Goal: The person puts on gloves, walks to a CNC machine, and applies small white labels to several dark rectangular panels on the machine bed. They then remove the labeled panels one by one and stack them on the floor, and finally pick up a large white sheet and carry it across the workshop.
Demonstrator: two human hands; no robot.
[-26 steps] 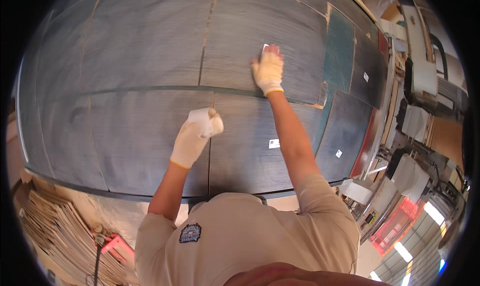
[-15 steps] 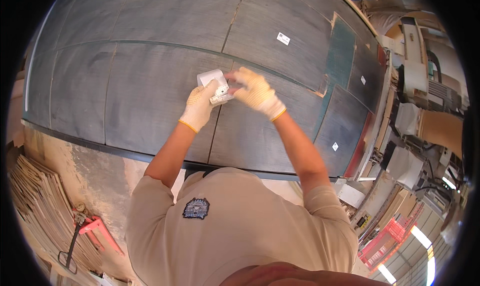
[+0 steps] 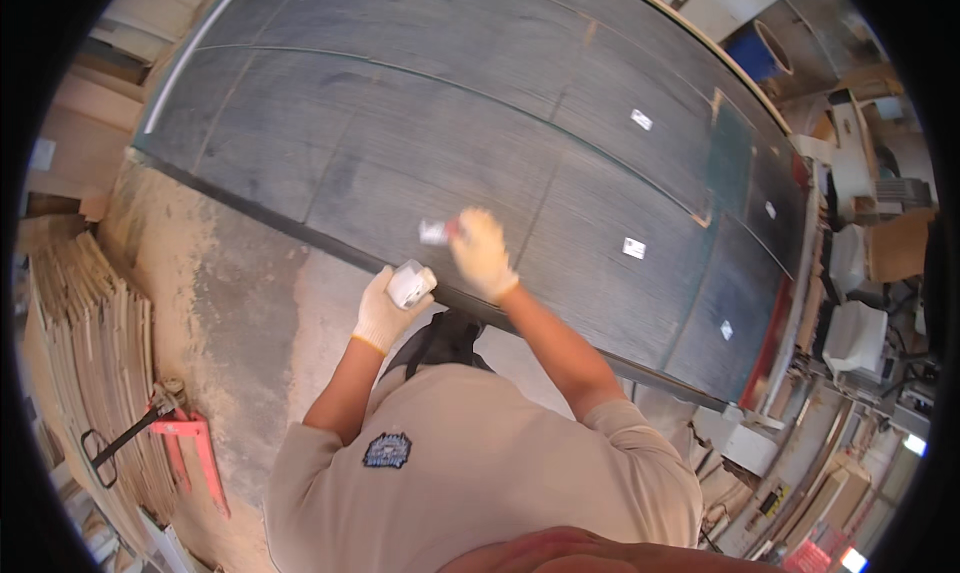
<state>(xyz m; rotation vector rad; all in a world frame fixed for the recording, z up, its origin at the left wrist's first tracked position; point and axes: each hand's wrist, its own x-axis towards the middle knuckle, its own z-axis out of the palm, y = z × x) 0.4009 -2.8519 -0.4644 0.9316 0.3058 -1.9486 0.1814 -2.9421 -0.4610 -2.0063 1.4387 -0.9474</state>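
Note:
My left hand, in a pale knit work glove, is closed around a small roll of white labels just off the near edge of the worktop. My right hand, gloved the same way, pinches a loose white label above a dark grey panel. Motion blurs this label and the fingertips. Cannot tell whether the label touches the panel. To the right, one white label lies on the neighbouring panel and another label on a farther one.
Stacked boards stand on the left beside a red pallet jack. The worktop's dark front edge runs before me. Machinery lines the right side. A blue bin stands at the far right.
My view has shifted left along the worktop. My hands have moved apart: the left drew back with the roll, while the right now carries a separate label. Another stuck label shows beyond my right arm.

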